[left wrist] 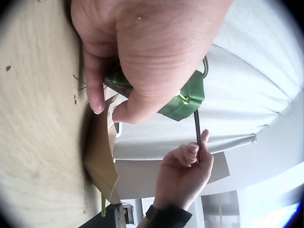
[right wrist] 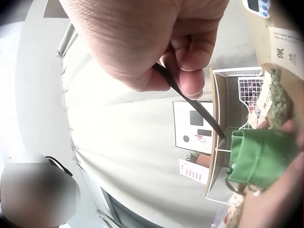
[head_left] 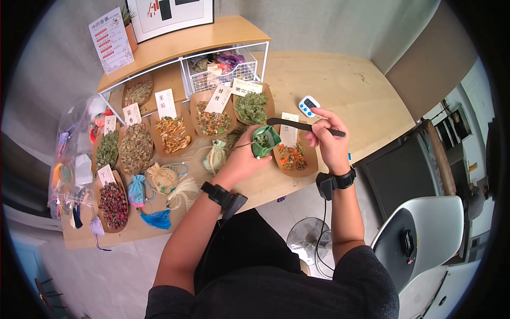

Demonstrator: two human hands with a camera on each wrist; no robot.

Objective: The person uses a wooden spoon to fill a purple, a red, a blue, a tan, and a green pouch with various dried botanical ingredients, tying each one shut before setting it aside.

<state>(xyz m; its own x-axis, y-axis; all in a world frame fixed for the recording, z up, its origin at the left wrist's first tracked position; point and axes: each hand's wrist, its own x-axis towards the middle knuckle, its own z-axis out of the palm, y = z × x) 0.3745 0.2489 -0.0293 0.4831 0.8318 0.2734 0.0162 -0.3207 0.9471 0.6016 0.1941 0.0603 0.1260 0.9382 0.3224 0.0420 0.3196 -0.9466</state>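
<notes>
My left hand [head_left: 240, 164] grips a small green drawstring pouch [head_left: 273, 137], its mouth held open upward with green dried leaf bits inside. A slim black spoon [head_left: 305, 126] is pinched between the thumb and fingers of my right hand [head_left: 333, 149]. In the head view the spoon's tip lies just above the pouch's rim. The right wrist view shows the spoon [right wrist: 202, 114] pointing toward the green pouch [right wrist: 261, 156], its tip outside the cloth. Below the hands lies a paper tray [head_left: 305, 171] of orange and green dried herbs.
Several labelled paper trays of dried herbs, such as dark red buds [head_left: 113, 204] and green leaves [head_left: 251, 108], spread leftward. Finished-looking sachets [head_left: 163, 178] lie near the front edge. A white timer [head_left: 308, 105], a wooden shelf [head_left: 212, 37] with a wire basket [head_left: 226, 82] stand behind.
</notes>
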